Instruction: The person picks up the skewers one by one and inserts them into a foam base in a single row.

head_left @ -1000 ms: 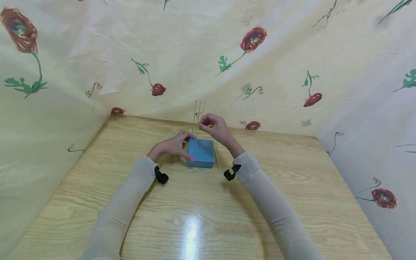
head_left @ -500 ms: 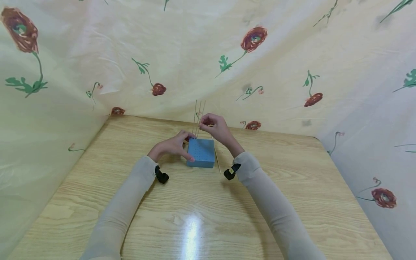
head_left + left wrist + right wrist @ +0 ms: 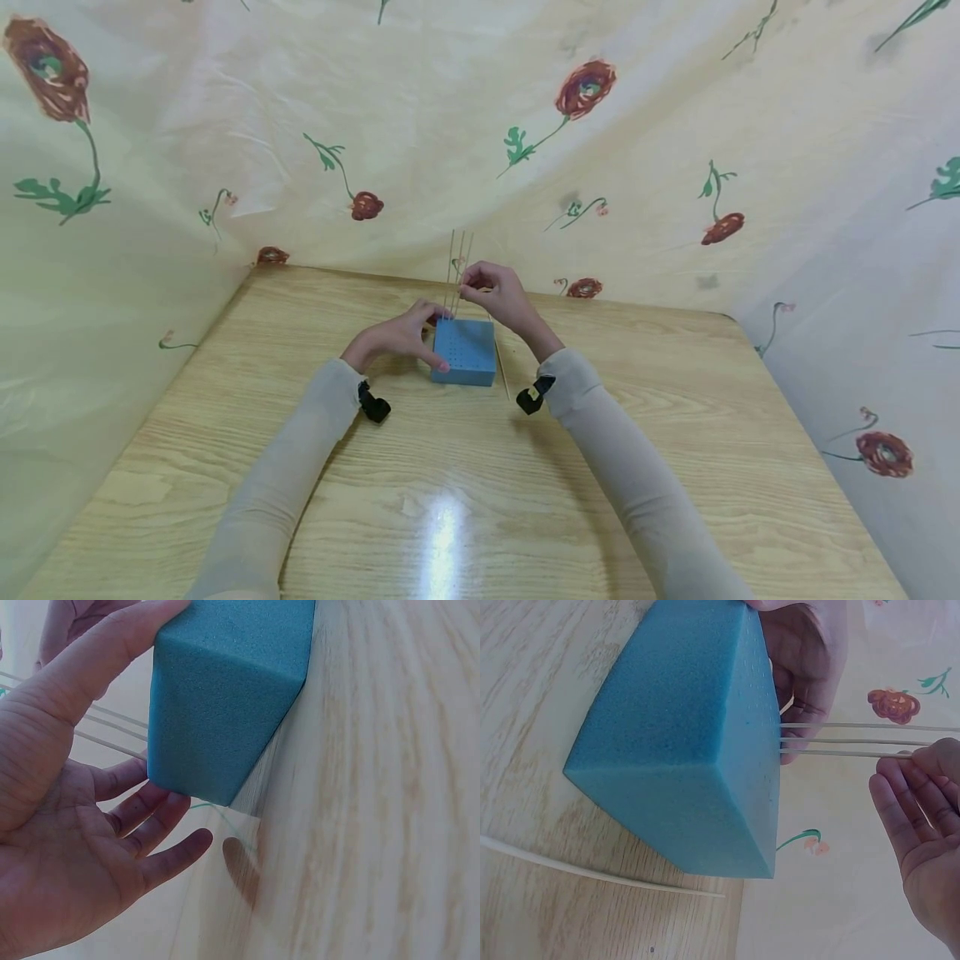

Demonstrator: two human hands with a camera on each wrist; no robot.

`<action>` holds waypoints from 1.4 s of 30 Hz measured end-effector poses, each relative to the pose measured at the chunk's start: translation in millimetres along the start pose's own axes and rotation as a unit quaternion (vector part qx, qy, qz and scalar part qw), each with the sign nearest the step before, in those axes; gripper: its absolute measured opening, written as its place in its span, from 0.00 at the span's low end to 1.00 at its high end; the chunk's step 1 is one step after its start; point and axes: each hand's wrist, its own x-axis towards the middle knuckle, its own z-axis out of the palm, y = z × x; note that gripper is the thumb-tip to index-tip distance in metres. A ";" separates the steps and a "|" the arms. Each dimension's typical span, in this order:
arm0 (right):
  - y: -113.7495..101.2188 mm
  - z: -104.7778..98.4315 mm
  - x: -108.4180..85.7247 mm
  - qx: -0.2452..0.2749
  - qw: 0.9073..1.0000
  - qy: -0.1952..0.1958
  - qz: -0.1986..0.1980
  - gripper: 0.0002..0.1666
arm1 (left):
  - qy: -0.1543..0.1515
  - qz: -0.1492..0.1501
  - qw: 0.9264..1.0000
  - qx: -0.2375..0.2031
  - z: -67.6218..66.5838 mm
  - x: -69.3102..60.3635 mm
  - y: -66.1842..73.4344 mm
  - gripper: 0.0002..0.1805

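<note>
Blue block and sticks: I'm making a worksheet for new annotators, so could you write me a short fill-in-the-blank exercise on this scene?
1. The left hand holds the ____ block.
2. In the head view, ____ sticks rise at the block's far side.
3. The right hand pinches one between its fingers and ____.
4. Another stick lies on the wood-grained ____ beside the block.

Missing words: blue; three; thumb; table.

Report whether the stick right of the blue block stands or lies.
Lying: the stick stretches along the table, outside the blue block.
</note>
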 end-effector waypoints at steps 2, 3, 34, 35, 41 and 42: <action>0.3 0.1 0.0 0.000 1.000 0.000 0.000 0.11 | -0.001 0.002 1.000 0.000 0.0 0.3 -0.1 0.51; 0.3 0.1 0.0 -0.001 1.000 0.000 -0.002 0.10 | 0.000 0.002 1.000 0.001 0.0 0.7 -0.5 0.51; 1.6 -14.2 -5.8 -0.049 0.999 -0.010 -0.002 0.09 | 0.000 -0.006 1.000 -0.005 2.7 1.6 -0.8 0.53; 2.3 -16.6 -6.5 -0.055 0.998 -0.011 -0.001 0.09 | 0.000 -0.006 1.000 -0.006 2.6 1.1 -0.4 0.53; 10.2 -33.7 -14.4 -0.080 0.996 -0.024 0.006 0.09 | 0.002 -0.003 1.000 -0.001 2.0 -0.2 0.4 0.52; 12.3 -37.0 -16.5 -0.085 0.996 -0.028 0.010 0.09 | 0.003 -0.003 1.000 0.001 2.0 -0.2 0.3 0.52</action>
